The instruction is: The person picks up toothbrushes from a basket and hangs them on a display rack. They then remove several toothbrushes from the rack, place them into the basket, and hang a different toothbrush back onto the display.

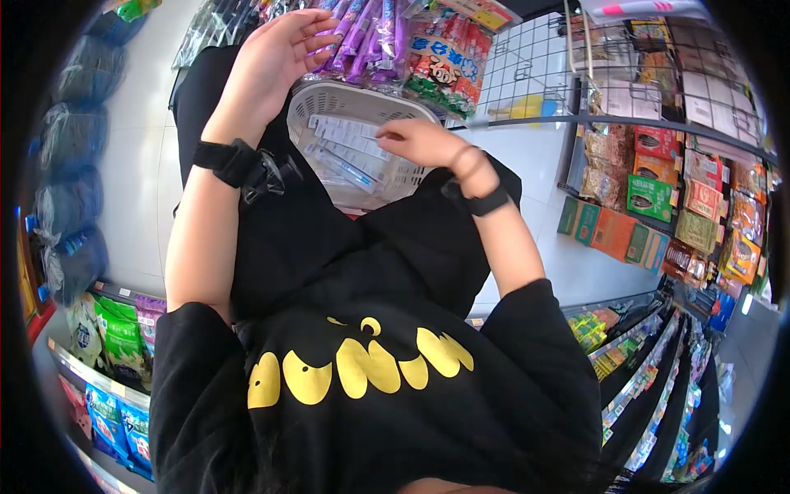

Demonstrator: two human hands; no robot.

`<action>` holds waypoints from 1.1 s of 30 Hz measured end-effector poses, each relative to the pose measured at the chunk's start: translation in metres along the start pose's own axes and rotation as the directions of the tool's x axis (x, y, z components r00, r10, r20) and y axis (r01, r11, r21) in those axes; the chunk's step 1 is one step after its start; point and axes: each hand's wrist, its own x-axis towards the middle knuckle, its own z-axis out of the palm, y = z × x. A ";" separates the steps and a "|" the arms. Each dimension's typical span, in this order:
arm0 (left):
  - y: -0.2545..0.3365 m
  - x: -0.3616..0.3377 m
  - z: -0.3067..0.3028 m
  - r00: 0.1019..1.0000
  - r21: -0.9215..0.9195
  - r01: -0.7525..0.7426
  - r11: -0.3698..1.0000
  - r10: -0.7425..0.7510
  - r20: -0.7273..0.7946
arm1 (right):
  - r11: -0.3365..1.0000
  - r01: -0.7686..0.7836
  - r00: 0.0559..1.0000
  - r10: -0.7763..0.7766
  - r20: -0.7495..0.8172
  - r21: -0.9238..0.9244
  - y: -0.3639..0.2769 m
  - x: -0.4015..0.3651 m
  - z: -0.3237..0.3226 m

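My left hand (284, 59) is stretched out with its fingers apart, over the edge of a pile of long purple packets (370, 37). Below and to the right, my right hand (424, 142) reaches over a white plastic basket (415, 111) between my knees, its fingers bent together at the end of the white packets. Several slim white packets (341, 132) with printed labels lie in the basket. A clear-wrapped packet with blue marks (350, 171) rests nearer to me. What the right fingertips pinch, if anything, I cannot tell.
Red and green bagged snacks (444, 70) sit beyond the basket. On the right stand a wire rack (527, 78) and hanging food packets (650, 196). Large wrapped water bottles (72, 193) line the left side, with shelved bags (119, 333) behind them.
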 end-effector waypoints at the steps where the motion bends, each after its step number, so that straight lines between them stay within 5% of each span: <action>1: 0.001 0.000 -0.004 1.000 0.011 0.011 1.000 -0.011 0.005 | 1.000 -0.017 1.000 0.017 -0.016 0.007 0.013 0.022 0.016; 6: 0.007 -0.007 -0.018 0.998 -0.038 0.053 0.998 -0.051 0.049 | 0.999 -0.011 1.000 0.011 -0.003 -0.039 0.080 0.107 0.095; 9: 0.010 -0.013 -0.024 0.998 -0.073 0.062 0.995 -0.060 0.029 | 0.962 -0.145 0.954 0.198 0.224 -0.231 0.107 0.130 0.136; 11: 0.018 -0.017 -0.016 0.996 -0.097 0.089 0.991 -0.092 -0.022 | 0.915 -0.119 0.968 0.193 0.161 -0.385 0.119 0.129 0.160; 13: 0.030 -0.022 0.006 0.958 -0.215 0.100 0.971 -0.152 -0.242 | 0.885 -0.122 0.940 0.249 0.235 -0.449 0.115 0.128 0.169; 15: 0.028 -0.022 -0.009 0.974 -0.161 0.076 0.984 -0.108 -0.201 | 0.789 -0.066 0.997 0.079 -0.005 -0.611 0.132 0.128 0.190; 24: 0.029 -0.015 -0.034 0.917 -0.264 0.091 0.960 -0.184 -0.353 | 0.808 -0.333 0.917 0.398 0.033 -0.486 0.181 0.170 0.167; 30: 0.033 -0.009 -0.034 0.885 -0.296 0.134 0.946 -0.249 -0.393 | 0.751 -0.343 0.922 0.384 -0.049 -0.564 0.215 0.173 0.196; 32: 0.027 -0.009 -0.048 0.979 -0.330 0.168 0.929 -0.196 -0.055 | 0.739 -0.364 0.918 0.386 -0.087 -0.567 0.211 0.174 0.200; 33: 0.025 -0.009 -0.051 0.978 -0.328 0.168 0.929 -0.198 -0.060 | 0.733 -0.380 0.911 0.401 -0.092 -0.564 0.210 0.174 0.201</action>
